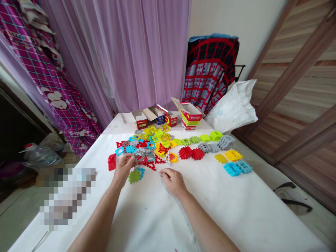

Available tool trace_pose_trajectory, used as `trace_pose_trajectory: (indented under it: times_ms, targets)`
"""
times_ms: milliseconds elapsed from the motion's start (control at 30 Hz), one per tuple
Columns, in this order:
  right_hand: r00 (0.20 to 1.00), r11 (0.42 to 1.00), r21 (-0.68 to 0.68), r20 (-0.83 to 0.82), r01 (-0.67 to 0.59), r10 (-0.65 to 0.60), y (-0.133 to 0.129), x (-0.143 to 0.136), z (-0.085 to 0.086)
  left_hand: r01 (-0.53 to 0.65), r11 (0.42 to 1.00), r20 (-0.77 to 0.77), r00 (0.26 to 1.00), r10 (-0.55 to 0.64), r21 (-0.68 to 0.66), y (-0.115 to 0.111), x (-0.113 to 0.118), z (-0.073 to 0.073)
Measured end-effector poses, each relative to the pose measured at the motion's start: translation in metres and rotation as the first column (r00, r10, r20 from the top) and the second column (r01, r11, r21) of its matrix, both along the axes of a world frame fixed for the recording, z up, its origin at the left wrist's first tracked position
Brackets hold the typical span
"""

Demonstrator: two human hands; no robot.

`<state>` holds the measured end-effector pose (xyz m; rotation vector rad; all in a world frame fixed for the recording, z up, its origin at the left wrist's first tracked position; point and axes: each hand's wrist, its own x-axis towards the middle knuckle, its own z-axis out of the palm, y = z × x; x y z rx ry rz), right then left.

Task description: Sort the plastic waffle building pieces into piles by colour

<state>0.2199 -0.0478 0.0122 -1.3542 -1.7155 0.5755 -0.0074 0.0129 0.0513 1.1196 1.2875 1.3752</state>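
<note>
Reaching to jumbled pieces (143,144) with left hand (123,170), apart from curled right hand (174,182), both grips impossible to tell, near red gears (185,152) bunched, likely for steadiness

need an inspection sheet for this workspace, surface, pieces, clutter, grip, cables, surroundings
surface: white tablecloth, lightly creased
job's things: mixed heap of toothed plastic pieces at centre; to its right, groups by colour, including red stacks, grey stacks and blue stacks
clutter: open cardboard boxes along the back; red container left of the heap; a blurred-out item lower left
grip: left hand at the heap's near edge, right hand over cloth, fingers curled; whether either holds a piece can't be told
cables: one thin cord at lower left
surroundings: purple curtain behind, wooden panels right, plastic bottle on the left
</note>
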Motion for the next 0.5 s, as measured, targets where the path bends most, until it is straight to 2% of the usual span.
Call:
trace_pose_trajectory:
  times_ms: [100,233,300,367,433,500]
  targets:
    - [1.000,1.000,0.006,-0.018,0.003,-0.003,0.000,0.000,0.002,0.029,1.000,-0.006,1.000,-0.029,-0.009,0.013,0.015,0.008]
    - [0.999,1.000,-0.008,-0.038,-0.008,0.007,-0.001,0.001,0.005,0.039,0.998,-0.062,0.997,-0.042,-0.054,0.024,0.036,0.007]
    - [0.999,1.000,-0.016,-0.049,-0.002,0.002,-0.002,0.002,0.006,0.101,0.988,-0.165,0.979,-0.120,-0.118,0.024,0.040,0.005]
    - [0.998,1.000,-0.021,-0.057,0.002,-0.004,-0.003,0.003,0.006,0.115,0.985,-0.344,0.926,-0.153,-0.127,0.021,0.035,0.003]
    - [0.999,1.000,-0.021,-0.054,0.004,-0.005,-0.004,0.005,0.005,0.048,0.998,-0.524,0.849,-0.065,-0.045,0.019,0.023,0.004]
    - [0.999,1.000,-0.009,-0.040,0.013,-0.013,-0.003,0.005,0.003,-0.058,0.996,-0.624,0.777,0.084,0.062,0.019,0.007,0.004]
